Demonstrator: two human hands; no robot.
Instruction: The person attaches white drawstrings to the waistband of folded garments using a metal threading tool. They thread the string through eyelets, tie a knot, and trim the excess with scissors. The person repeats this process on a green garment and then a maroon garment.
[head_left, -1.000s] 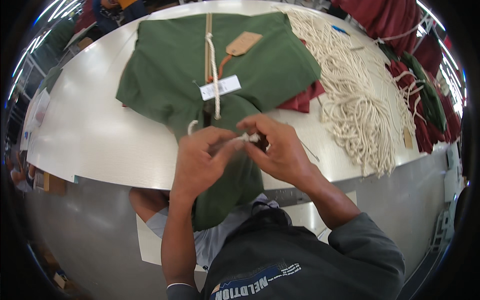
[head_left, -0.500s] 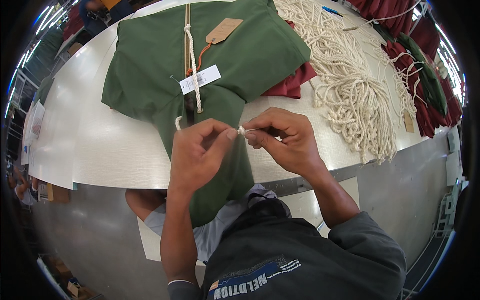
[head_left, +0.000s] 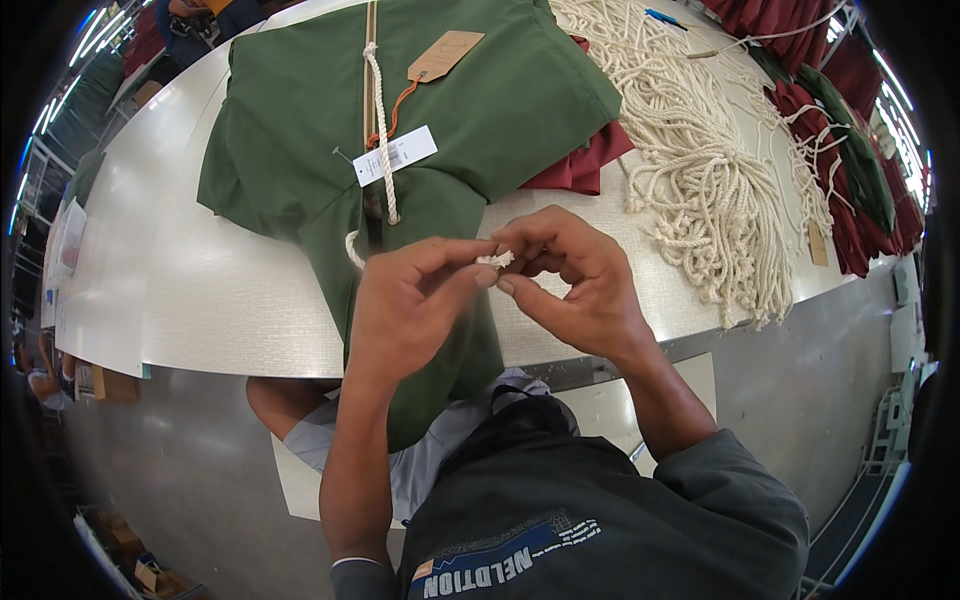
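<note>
Both hands, left hand (head_left: 405, 305) and right hand (head_left: 570, 285), pinch the frayed cord end (head_left: 494, 260) between their fingers just below the green garment (head_left: 420, 110). A pile of cream cords (head_left: 700, 190) lies right of the garment on the metal surface (head_left: 200, 300); paper tags (head_left: 395, 155) rest on it.

Cream rope pile (head_left: 700, 190) (beside maroon garments (head_left: 860, 150))
</note>
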